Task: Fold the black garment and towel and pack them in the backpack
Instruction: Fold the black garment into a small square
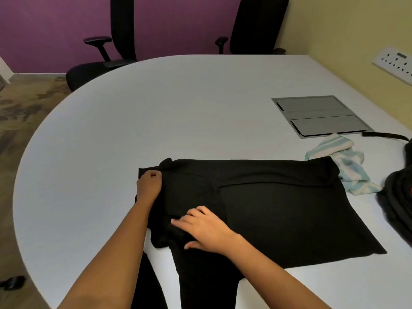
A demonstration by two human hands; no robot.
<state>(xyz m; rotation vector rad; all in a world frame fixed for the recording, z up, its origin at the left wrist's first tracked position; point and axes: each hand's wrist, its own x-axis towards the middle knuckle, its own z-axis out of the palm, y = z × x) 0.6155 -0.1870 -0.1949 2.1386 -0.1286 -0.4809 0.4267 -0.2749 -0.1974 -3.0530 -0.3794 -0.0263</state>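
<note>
We see the black garment (278, 208) spread as a soft, matte, roughly rectangular sheet on the smooth pale table (133, 112), its near part hanging over the table's edge. Our left hand (149, 185) has its fingers curled, gripping a bunched fold at the garment's left edge. Our right hand (205, 228) lies flat on the rumpled cloth nearer us, fingers straight and slightly apart, pressing down. A crumpled towel (347, 163), fluffy with pale blue and white stripes, touches the garment's far right corner. The dark backpack (399, 197) sits slumped at the right edge, just beside the towel. A flat grey metal hatch (316, 114) is set into the tabletop beyond.
</note>
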